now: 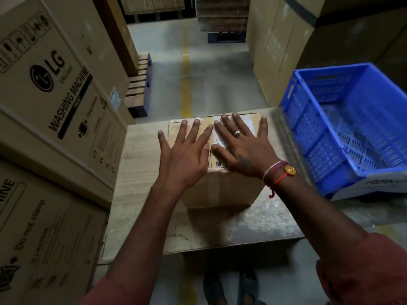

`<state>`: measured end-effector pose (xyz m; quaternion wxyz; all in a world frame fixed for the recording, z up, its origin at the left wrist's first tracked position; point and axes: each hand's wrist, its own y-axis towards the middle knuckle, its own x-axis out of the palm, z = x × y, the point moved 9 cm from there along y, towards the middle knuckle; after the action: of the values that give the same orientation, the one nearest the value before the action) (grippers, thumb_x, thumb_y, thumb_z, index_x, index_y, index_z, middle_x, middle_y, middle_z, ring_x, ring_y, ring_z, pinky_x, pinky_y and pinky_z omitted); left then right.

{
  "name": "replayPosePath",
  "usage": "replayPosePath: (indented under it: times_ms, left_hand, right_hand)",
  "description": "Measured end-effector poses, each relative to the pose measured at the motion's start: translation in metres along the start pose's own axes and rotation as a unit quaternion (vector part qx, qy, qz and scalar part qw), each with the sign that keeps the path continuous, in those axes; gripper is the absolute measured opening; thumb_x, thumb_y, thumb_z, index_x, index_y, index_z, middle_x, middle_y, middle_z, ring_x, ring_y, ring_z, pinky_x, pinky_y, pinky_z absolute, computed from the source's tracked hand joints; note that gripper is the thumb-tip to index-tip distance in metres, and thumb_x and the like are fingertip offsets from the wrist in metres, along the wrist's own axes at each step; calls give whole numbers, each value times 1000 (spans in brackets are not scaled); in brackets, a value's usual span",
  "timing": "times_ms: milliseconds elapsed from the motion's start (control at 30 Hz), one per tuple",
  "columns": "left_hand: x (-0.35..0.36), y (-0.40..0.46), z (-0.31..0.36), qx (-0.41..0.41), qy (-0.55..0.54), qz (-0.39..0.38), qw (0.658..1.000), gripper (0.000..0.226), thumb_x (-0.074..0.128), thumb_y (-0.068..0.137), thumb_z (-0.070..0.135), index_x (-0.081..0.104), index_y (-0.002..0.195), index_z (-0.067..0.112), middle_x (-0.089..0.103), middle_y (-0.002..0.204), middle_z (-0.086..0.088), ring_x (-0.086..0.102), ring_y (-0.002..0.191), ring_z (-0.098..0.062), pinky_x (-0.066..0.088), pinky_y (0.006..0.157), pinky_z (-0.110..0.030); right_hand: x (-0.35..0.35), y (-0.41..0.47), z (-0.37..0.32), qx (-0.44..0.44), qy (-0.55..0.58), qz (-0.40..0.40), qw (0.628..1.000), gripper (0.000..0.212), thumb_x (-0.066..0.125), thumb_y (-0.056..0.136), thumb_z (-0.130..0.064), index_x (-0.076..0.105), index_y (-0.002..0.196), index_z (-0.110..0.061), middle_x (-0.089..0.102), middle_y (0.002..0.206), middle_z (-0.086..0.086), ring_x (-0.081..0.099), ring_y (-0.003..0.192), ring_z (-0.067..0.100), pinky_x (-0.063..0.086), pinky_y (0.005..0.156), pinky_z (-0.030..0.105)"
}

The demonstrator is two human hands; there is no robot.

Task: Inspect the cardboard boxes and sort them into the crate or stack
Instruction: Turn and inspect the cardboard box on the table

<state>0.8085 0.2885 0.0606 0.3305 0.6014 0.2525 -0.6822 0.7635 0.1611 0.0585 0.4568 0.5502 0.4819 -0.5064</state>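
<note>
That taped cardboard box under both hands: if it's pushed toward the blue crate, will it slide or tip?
Probably slides: the cardboard box sits flat on the smooth tabletop and looks squat. Its taped top seems stiff under the flat left hand and right hand. Weight cannot be judged.

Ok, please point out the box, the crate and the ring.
box (220, 190), head view, bare front side.
crate (295, 119), head view, left wall.
ring (237, 132), head view, band on a right-hand finger.

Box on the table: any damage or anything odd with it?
Nothing stands out. The cardboard box sits square on the table, taped shut, no visible dents or tears. Left hand and right hand lie flat on top, hiding part of it.
</note>
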Motion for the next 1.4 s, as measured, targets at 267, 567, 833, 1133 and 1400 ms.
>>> replayPosePath:
  times_ms: [267, 567, 833, 1133, 1400]
  left_hand:
    - [11, -21, -65, -245, -211, 63, 944, 74, 37, 100, 68, 15, 163, 36, 38, 164, -8, 39, 149, -36, 40, 114, -63]
    - [-7, -55, -56, -213, -296, 180, 913, 56, 54, 99, 57, 43, 149, 33, 73, 119, 8, 74, 102, -21, 61, 81, -37]
    - [74, -122, -38, -198, -490, 214, 822, 78, 69, 96, 11, 19, 154, 26, 54, 146, -1, 63, 126, -8, 60, 95, -32]
    - [161, -167, -56, -259, -568, 145, 768, 49, 50, 85, 8, 35, 128, 26, 60, 129, -9, 64, 115, -16, 52, 93, -25]
    - [190, -167, -93, -365, -662, 119, 644, 28, 47, 102, 14, 60, 125, 21, 71, 119, 4, 62, 120, -26, 53, 93, -37]
  right_hand:
    - [-3, -13, 38, 182, 107, 14, 977, 83, 33, 95, -77, 12, 164, -37, -1, 174, 5, -6, 159, 38, 26, 113, 71]
    - [-17, -16, 56, 172, 334, 153, 914, 79, 65, 94, -57, 35, 158, -21, 41, 159, 11, 43, 143, 30, 41, 114, 52]
    - [19, -82, 43, 93, 374, 292, 875, 73, 76, 92, -33, 42, 155, -15, 36, 147, 9, 44, 137, 12, 44, 105, 21]
    - [118, -148, 36, 87, 427, 231, 870, 32, 64, 93, -31, 61, 113, -5, 37, 131, 10, 42, 132, 2, 44, 104, 18]
    - [127, -135, 49, 128, 429, 210, 869, 24, 58, 98, -33, 66, 110, -14, 44, 126, -2, 55, 119, 8, 46, 99, 20]
